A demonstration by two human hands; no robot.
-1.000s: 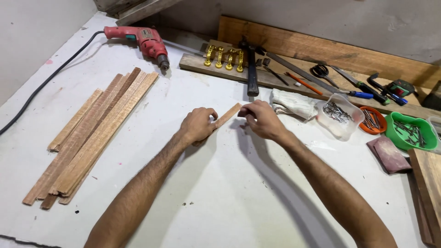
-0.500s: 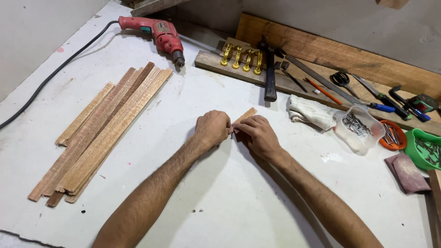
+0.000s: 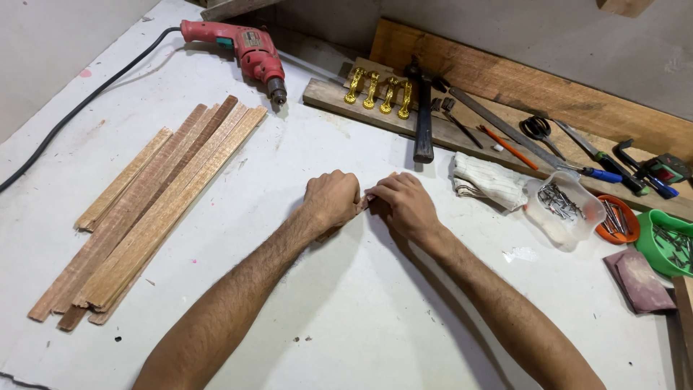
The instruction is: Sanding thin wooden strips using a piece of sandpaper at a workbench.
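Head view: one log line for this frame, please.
left hand: shut on wood strip | right hand: pinching same strip | surface: white bench

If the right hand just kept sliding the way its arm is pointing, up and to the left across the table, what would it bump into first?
The left hand: the right hand already meets it over a small wooden strip. Beyond that, probably the bundle of wooden slats, though depth is unclear.

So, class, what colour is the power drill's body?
Red, seen in the head view: the drill.
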